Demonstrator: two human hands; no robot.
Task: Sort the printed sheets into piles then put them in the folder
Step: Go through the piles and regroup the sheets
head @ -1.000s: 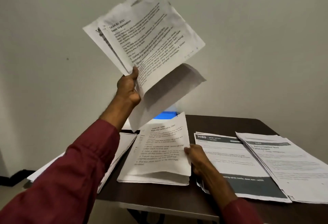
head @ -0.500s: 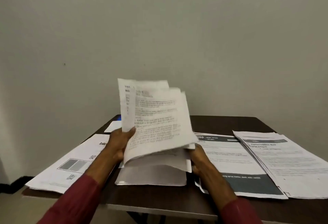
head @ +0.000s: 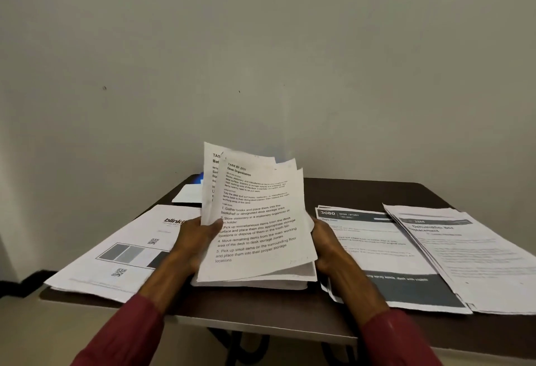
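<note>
Plainly, two hands are at work, each coming out of a dark red sleeve (head: 124, 333). The left hand (head: 200, 235) grasps a fanned sheaf (head: 258, 220) of printed sheets, its thumb pressed on the front page headed "Desk Organization". The right hand (head: 324, 244) clasps the sheaf's right edge, its fingers hidden behind the paper. At least three sheets show at the fanned top edges. The sheaf tilts up toward the wall, and its lower edge rests on a thick middle pile (head: 252, 284) at the near side of the table. Three more piles lie flat. A left pile (head: 124, 252) bears two QR codes and overhangs the table's left edge. A dark-banded pile (head: 385, 249) marked "3080" lies just right of the right hand. A far-right pile (head: 475, 252) overlaps that one's right side. One small white sheet (head: 188, 193) lies at the back left, with a bit of something blue (head: 200, 177) beside it; whether that is the folder cannot be told. The table (head: 362, 191) is dark brown and stands against a plain pale wall (head: 261, 61), with a dark skirting strip (head: 26, 281) low on the left.
</note>
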